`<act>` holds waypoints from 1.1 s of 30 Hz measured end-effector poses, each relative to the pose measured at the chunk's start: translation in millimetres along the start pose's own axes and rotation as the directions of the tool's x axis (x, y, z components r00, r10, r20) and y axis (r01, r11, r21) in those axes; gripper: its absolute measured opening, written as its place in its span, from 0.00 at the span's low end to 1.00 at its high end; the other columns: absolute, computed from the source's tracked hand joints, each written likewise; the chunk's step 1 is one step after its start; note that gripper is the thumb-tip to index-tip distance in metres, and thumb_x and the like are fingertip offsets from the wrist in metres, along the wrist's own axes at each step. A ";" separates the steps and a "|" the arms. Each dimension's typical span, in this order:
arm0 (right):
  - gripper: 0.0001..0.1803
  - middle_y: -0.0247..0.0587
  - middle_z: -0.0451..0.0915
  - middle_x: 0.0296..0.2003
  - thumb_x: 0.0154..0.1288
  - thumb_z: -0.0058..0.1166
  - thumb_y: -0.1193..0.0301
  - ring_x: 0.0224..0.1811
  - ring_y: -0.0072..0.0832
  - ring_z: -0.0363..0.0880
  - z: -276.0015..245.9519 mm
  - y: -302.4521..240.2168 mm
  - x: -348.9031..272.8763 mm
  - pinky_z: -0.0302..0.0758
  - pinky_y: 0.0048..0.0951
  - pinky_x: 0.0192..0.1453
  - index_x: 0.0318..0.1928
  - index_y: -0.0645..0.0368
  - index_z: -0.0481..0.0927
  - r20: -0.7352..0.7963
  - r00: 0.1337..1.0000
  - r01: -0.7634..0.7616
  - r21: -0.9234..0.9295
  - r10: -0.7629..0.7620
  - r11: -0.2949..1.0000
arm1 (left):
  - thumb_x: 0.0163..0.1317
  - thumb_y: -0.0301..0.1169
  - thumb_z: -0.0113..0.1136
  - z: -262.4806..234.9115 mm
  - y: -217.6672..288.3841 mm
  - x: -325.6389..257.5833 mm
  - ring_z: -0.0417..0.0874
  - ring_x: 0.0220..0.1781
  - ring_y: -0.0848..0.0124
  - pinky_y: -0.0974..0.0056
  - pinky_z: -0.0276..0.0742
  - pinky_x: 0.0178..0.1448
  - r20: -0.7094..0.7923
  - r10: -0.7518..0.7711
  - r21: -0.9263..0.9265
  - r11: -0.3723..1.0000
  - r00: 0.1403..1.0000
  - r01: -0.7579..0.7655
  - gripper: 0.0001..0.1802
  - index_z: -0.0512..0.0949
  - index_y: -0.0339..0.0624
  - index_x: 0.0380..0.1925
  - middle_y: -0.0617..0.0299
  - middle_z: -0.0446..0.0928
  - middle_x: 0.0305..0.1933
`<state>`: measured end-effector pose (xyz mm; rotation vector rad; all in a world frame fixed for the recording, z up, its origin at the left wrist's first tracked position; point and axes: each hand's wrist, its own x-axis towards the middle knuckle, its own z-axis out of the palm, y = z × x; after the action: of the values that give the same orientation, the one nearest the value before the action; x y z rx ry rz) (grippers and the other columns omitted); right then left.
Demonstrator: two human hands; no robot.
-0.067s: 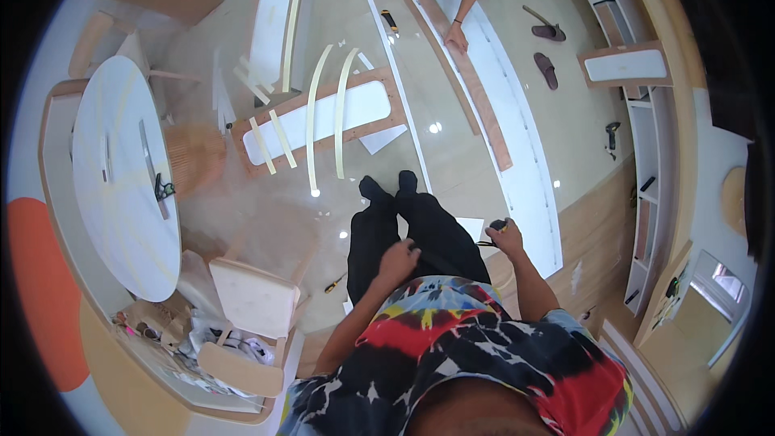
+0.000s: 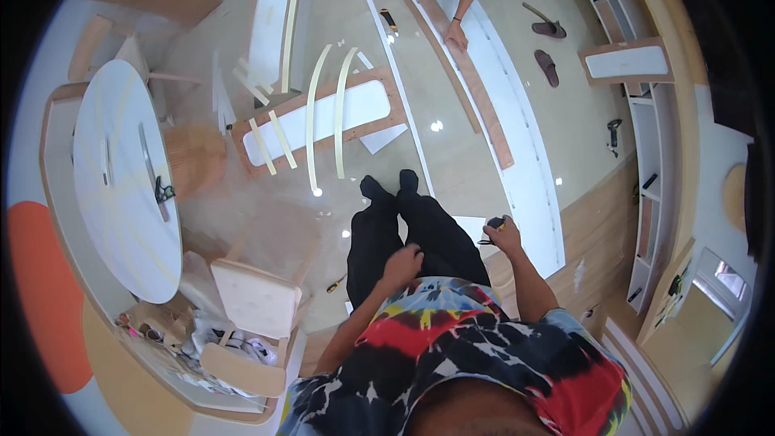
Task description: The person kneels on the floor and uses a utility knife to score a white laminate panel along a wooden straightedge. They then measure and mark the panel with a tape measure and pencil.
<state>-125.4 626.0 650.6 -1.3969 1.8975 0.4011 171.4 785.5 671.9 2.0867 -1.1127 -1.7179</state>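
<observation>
My right hand [image 2: 506, 236] is closed round a small black-and-yellow tape measure [image 2: 493, 227] with a dark strap, held beside my right thigh. In front of my lap, my left hand [image 2: 403, 263] has its fingers curled in; whatever they hold, if anything, is hidden. Ahead on the floor lies a long white panel [image 2: 529, 186], with a brown wooden strip [image 2: 487, 117] along it. Another person's hand [image 2: 456, 35] presses on that strip near the far end. A narrow white strip [image 2: 409, 97] runs to the left of it.
Left of my feet lies a wood-framed white panel [image 2: 363, 105] with pale strips across it. A utility knife [image 2: 389, 19], slippers [image 2: 546, 69] and a power drill [image 2: 613, 137] lie on the floor. An oval white tabletop [image 2: 121, 218] and a chair [image 2: 254, 299] stand left.
My left hand has shifted very slightly to the right. My right hand and the other person's hand look almost unchanged.
</observation>
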 end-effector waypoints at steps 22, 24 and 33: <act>0.44 0.59 0.74 0.52 0.50 0.73 0.60 0.57 0.53 0.74 214.6 -171.4 90.6 0.72 0.45 0.64 0.64 0.66 0.68 -0.090 0.640 0.730 0.380 -0.763 0.568 | 0.68 0.40 0.58 -19.3 -135.9 92.4 0.85 0.26 0.65 0.59 0.79 0.33 -0.061 -0.444 -0.360 0.845 0.894 0.395 0.16 0.82 0.36 0.40 0.52 0.83 0.29; 0.44 0.59 0.73 0.52 0.50 0.73 0.61 0.57 0.53 0.74 236.9 -183.2 102.6 0.71 0.45 0.63 0.64 0.65 0.66 0.049 0.601 0.709 0.427 -0.798 0.560 | 0.67 0.38 0.58 -8.3 -213.4 135.3 0.85 0.26 0.64 0.59 0.80 0.32 -0.396 -0.456 -0.276 0.887 0.797 0.370 0.15 0.82 0.36 0.40 0.52 0.84 0.30; 0.47 0.59 0.74 0.50 0.47 0.71 0.57 0.53 0.54 0.76 313.8 -152.4 155.3 0.74 0.46 0.58 0.64 0.65 0.66 0.428 0.575 0.712 0.160 -0.697 0.684 | 0.62 0.37 0.63 7.0 -330.2 283.2 0.86 0.43 0.53 0.52 0.79 0.51 -0.410 -0.459 -0.108 0.883 0.788 0.457 0.19 0.80 0.37 0.48 0.47 0.85 0.37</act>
<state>109.6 661.7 351.7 -1.7602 0.8297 0.3108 309.0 827.1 261.3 2.7169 -0.4924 -1.2985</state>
